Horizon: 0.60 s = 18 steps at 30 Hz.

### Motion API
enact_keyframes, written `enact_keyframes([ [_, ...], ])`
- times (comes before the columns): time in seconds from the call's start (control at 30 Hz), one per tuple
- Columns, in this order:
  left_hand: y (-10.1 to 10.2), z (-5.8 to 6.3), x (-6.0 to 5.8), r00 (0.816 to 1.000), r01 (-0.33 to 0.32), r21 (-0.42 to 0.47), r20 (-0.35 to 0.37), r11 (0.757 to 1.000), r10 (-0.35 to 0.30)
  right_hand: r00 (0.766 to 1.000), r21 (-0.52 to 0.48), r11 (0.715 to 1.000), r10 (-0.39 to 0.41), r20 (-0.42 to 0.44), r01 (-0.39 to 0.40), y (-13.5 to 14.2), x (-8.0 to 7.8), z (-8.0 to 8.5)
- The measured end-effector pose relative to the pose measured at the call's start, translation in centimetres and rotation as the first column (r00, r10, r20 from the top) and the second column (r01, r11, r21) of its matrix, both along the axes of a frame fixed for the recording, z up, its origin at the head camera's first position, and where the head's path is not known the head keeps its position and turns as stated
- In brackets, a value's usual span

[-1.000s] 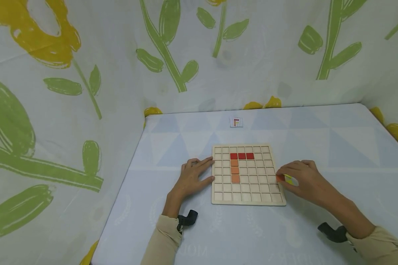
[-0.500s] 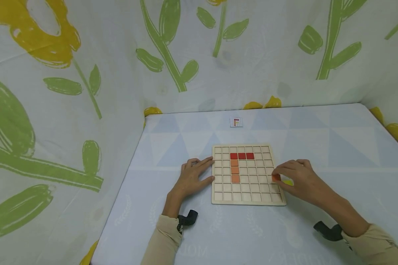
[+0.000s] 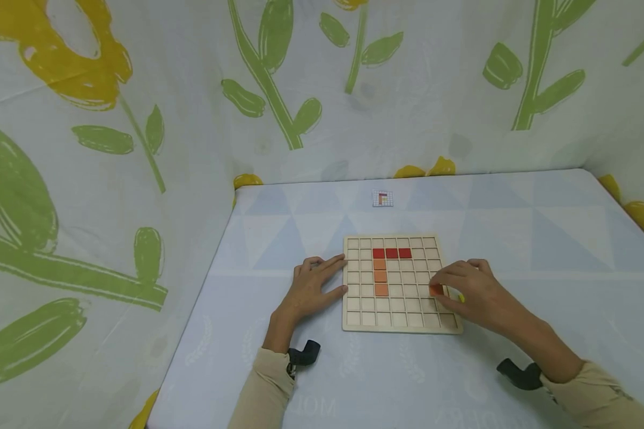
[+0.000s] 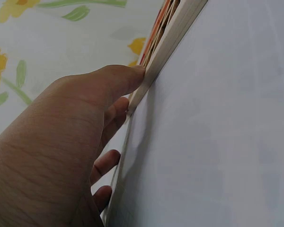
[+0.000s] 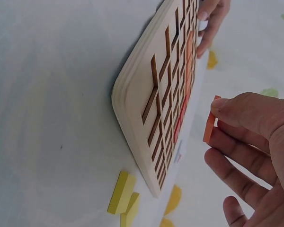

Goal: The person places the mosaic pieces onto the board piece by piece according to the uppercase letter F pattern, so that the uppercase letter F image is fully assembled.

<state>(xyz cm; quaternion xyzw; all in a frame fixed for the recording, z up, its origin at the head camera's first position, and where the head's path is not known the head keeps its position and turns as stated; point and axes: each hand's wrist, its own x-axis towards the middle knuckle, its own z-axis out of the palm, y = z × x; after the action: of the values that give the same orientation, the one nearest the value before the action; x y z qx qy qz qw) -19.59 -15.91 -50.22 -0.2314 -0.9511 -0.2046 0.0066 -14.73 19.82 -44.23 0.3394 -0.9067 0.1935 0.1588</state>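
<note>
A wooden grid board [image 3: 418,277] lies flat on the table. Three red tiles [image 3: 391,253] form a row in its upper part, and three orange tiles [image 3: 380,276] run down in a column below the leftmost red one. My left hand [image 3: 310,287] rests beside the board, thumb and fingers extended, fingertips touching its left edge. Over the board's right side, my right hand [image 3: 474,295] pinches another orange tile [image 5: 209,126] between thumb and fingers. In the right wrist view that tile stands on edge, held apart from the board.
Two yellow tiles [image 5: 121,193] lie on the table beside the board's right edge, mostly hidden by the right hand in the head view. A small card with a printed coloured grid [image 3: 383,198] lies beyond the board. Flower-patterned cloth hangs behind the table [image 3: 300,232].
My right hand has moved left with the pinched orange tile, from the board's right edge to above its right-hand squares. My left hand has stayed put.
</note>
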Motion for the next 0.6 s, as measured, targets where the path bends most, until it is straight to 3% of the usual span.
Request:
enact_keyframes([
  [0.6,0.0,0.1,0.1,1.000,-0.004,0.004,0.016,1.000,0.004,0.999,0.012,0.999,0.032,-0.020,-0.032,-1.8,-0.3,-0.8],
])
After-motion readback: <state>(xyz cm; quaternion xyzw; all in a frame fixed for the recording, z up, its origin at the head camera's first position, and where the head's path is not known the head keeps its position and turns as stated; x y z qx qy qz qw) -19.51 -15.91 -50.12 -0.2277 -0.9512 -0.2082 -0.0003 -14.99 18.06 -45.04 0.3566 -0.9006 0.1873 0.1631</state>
